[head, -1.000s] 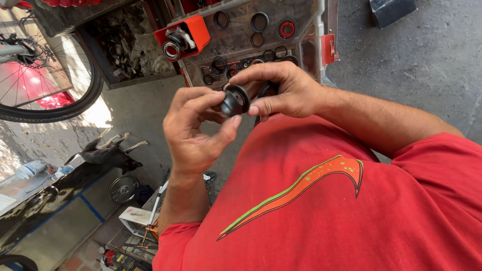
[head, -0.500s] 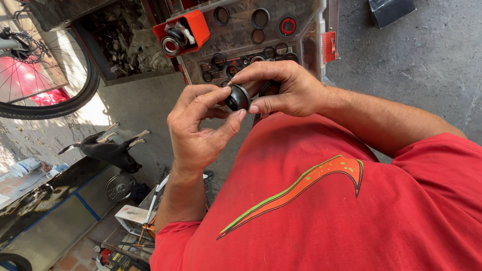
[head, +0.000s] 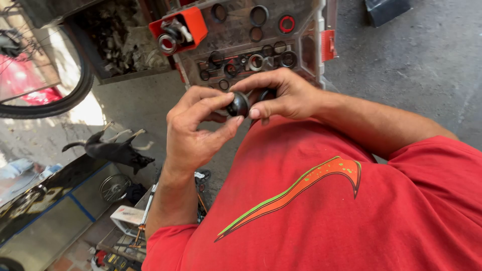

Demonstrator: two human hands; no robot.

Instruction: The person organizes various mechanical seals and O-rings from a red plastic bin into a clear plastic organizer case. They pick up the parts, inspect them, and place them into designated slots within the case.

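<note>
A small black round bearing part [head: 238, 104] sits pinched at chest height between both hands: the left hand [head: 193, 131] closes thumb and forefinger on it, the right hand [head: 283, 95] grips its other side with its fingertips. Below lies an open parts organizer [head: 306, 60] of rings and seals; a loosened pinch could drop the piece onto the concrete floor [head: 427, 60].

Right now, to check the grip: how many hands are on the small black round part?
2. The left hand pinches the small black round part from one side; the right hand grips the other side. No other hands show.
</note>
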